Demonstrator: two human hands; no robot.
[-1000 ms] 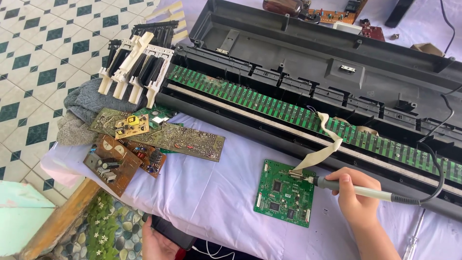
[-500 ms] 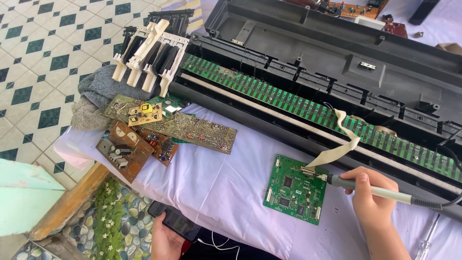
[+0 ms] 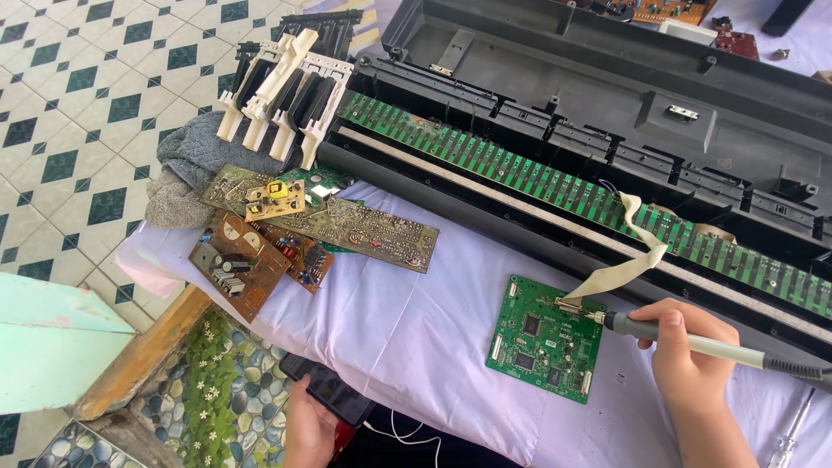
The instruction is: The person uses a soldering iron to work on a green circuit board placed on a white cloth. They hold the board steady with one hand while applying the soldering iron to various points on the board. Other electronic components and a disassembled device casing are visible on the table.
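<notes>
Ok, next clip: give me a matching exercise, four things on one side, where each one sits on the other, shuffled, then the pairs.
Things:
1. soldering iron
2. dark phone
3. small green circuit board
4. loose block of piano keys

Places:
A. flat on the white cloth, a ribbon cable running up from it
B. in the left hand, at the table's near edge
C. at the left end of the opened keyboard case
D. in the right hand, tip at a board's top edge

Pairs: 1-D, 2-B, 3-A, 4-C
</notes>
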